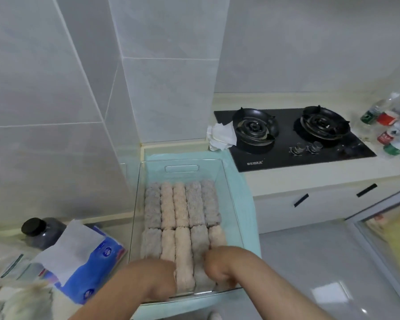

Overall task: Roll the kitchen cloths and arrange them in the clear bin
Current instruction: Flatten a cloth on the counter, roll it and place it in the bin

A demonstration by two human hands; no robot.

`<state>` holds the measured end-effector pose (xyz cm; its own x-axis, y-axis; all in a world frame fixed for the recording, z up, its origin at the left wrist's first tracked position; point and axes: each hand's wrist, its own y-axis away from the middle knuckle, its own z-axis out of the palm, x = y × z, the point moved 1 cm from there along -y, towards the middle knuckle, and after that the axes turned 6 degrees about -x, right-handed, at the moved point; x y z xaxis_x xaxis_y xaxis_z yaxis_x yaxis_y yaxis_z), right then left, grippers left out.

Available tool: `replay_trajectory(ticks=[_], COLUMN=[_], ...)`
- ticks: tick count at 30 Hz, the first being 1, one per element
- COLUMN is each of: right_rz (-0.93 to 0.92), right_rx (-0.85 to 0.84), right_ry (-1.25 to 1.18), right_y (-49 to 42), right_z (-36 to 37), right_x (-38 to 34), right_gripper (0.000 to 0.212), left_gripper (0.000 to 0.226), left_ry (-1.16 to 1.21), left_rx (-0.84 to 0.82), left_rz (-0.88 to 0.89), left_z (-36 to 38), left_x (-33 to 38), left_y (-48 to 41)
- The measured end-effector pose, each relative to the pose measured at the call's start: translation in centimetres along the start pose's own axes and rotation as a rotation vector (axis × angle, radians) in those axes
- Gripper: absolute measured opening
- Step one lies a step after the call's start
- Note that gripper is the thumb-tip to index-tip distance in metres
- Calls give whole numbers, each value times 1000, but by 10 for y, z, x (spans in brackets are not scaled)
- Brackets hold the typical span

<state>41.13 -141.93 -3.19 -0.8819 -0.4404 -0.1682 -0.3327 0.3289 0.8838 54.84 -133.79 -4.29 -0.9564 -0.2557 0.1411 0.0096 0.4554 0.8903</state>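
Your left hand [158, 279] and right hand [217, 265] reach down into the near end of the clear bin [136, 204], fingers buried among the rolled cloths [183, 204], so whether either one grips anything cannot be told. Rolls lie in two rows of five, long axes running away from you; a pink roll [184, 257] and a grey roll [200, 248] sit between your hands, pink against the left, grey against the right

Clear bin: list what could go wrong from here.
1. The left hand and right hand reach into the packed near row; tugging may unroll a rolled cloth.
2. The clear bin sits on a blue cloth by the counter's edge; it might slide off.
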Motion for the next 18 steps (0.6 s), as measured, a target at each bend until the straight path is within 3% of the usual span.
replay_trajectory(ticks=[3,7,9,12,15,18], right_rz=[31,92,20,-137,-99,-92], right_rx=[-35,62,118,-20,-95,-107], right_ry=[79,120,98,75,112,144], right_y=[-6,-8,-9,-15,-22,-34], right_z=[-2,2,2,8,13,7], right_x=[-13,-19,-23,-28,-27,-20], right_gripper=[41,54,50,51,53,50], left_gripper=[45,44,46,48,45,41], left_ry=[-98,-141,-104,-95,-125,-98], left_rx=[-4,67,102,32,-83,-6], left_rz=[-18,50,121,150,181,159], left_z=[0,3,6,7,6,4], left_x=[5,4,1,-5,-10,-7], left_y=[-8,-9,-11,-14,-15,-12])
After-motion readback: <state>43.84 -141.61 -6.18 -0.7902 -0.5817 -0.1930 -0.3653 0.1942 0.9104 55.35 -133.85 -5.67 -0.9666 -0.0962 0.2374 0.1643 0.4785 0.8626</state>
